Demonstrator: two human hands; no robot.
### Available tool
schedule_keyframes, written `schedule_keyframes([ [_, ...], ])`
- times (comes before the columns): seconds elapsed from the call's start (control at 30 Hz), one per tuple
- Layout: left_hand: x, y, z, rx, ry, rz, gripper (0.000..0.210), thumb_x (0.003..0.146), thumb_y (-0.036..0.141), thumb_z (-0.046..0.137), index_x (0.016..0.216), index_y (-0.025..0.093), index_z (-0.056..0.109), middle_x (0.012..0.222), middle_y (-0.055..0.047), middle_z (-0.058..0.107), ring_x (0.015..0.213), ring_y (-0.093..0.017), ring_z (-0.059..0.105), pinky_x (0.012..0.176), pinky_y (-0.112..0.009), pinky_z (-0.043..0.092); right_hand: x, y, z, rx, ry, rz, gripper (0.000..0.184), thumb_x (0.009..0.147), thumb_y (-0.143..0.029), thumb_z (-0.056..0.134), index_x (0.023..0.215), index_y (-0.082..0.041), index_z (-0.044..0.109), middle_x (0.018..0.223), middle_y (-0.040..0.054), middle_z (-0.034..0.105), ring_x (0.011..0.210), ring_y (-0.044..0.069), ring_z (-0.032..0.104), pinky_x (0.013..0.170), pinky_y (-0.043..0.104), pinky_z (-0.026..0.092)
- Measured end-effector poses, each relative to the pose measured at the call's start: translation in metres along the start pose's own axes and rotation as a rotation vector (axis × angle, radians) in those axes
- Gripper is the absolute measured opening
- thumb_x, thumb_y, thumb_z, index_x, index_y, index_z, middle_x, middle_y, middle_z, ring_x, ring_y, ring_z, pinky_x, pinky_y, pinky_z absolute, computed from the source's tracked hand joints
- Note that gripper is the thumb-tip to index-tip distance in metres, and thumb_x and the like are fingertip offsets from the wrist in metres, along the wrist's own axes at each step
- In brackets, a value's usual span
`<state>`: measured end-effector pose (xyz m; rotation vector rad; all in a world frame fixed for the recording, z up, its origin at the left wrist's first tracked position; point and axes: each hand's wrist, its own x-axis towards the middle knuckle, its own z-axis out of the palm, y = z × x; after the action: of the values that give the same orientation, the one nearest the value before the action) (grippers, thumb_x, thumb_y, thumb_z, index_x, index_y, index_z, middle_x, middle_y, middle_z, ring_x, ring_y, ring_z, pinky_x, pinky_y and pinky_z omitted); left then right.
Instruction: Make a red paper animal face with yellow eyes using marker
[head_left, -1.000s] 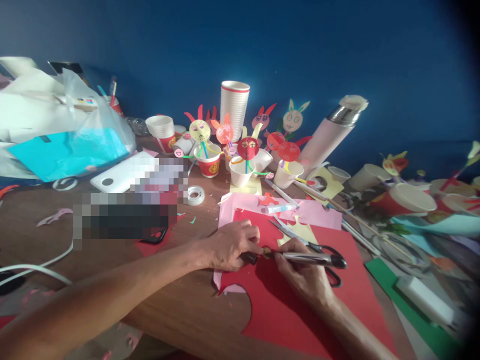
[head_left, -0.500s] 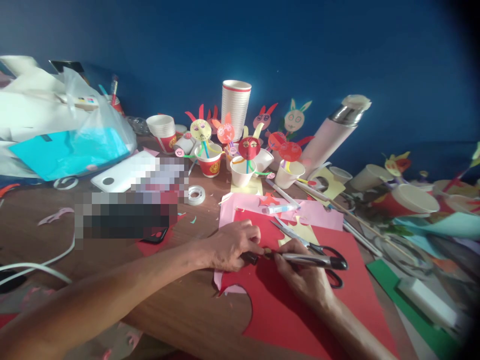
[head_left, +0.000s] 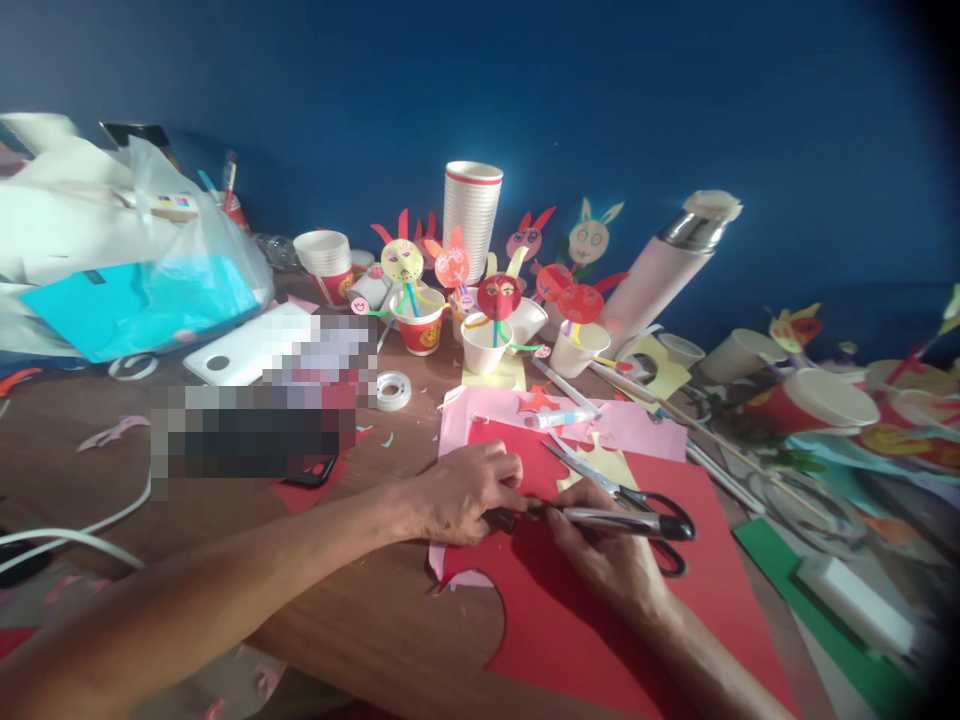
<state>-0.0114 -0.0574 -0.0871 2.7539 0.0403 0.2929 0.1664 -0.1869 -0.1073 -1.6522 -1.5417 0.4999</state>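
My right hand [head_left: 611, 555] is closed around a marker pen [head_left: 630, 522] with a grey barrel and black end, its tip side pointing left. My left hand [head_left: 469, 495] is curled just to the left, pinching a small dark cylindrical piece [head_left: 501, 518] that looks like a pen cap. Between the fingertips of both hands lies a small brownish spot that I cannot make out. Both hands rest over a red paper sheet [head_left: 675, 640] with a round cut-out at its left edge. Black-handled scissors [head_left: 664, 500] lie partly under the marker, beside a cut yellow paper scrap [head_left: 604, 465].
Behind the sheet stand paper cups holding paper-faced figures [head_left: 499, 297], a tall cup stack [head_left: 471, 215] and a leaning flask [head_left: 667, 265]. A tape roll [head_left: 391, 390] and a white phone-like device [head_left: 247, 350] lie left. More cups [head_left: 832, 398] and a green strip [head_left: 780, 560] are right.
Hardly anything differs. Both hands keep their places, with the fingertips and the marker shifting only very slightly.
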Motion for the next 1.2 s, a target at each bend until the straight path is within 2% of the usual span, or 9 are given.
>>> schedule_keyframes([
  [0.3,-0.0004,-0.0011,0.0009,-0.013,-0.006,0.001,0.019,0.079,0.011,0.062,0.095,0.02,0.066,0.094,-0.005,0.056,0.083,-0.021,0.049,0.073,-0.033,0.042,-0.0023,-0.0079,0.0009,0.031,0.017,0.082,0.02,0.085,-0.037,0.053,0.073,-0.021,0.056,0.049,-0.0043,0.054,0.041,0.011,0.047,0.04,0.022,0.037],
  [0.53,0.0007,-0.001,0.0011,-0.014,-0.001,-0.01,0.015,0.08,0.012,0.061,0.092,0.02,0.067,0.093,-0.005,0.056,0.082,-0.02,0.05,0.073,-0.031,0.042,-0.0006,-0.0025,-0.0023,-0.03,-0.024,-0.039,0.017,0.087,-0.033,0.054,0.074,-0.021,0.056,0.05,-0.0044,0.055,0.04,0.011,0.047,0.04,0.021,0.038],
  [1.1,0.0003,-0.0014,0.0026,0.028,-0.013,-0.001,0.016,0.08,0.014,0.061,0.093,0.019,0.068,0.094,-0.006,0.057,0.081,-0.021,0.048,0.074,-0.033,0.041,-0.001,-0.0016,-0.0019,0.011,-0.082,-0.043,0.013,0.087,-0.03,0.054,0.079,-0.021,0.057,0.056,-0.003,0.059,0.045,0.012,0.053,0.044,0.022,0.041],
  [1.2,0.0003,-0.0009,0.0023,0.025,-0.005,0.002,0.017,0.081,0.014,0.061,0.094,0.019,0.07,0.093,-0.006,0.058,0.081,-0.021,0.048,0.073,-0.032,0.041,-0.0016,0.0011,-0.0035,0.038,-0.023,-0.016,0.014,0.086,-0.03,0.055,0.077,-0.021,0.056,0.053,-0.0044,0.056,0.043,0.011,0.049,0.041,0.021,0.039],
])
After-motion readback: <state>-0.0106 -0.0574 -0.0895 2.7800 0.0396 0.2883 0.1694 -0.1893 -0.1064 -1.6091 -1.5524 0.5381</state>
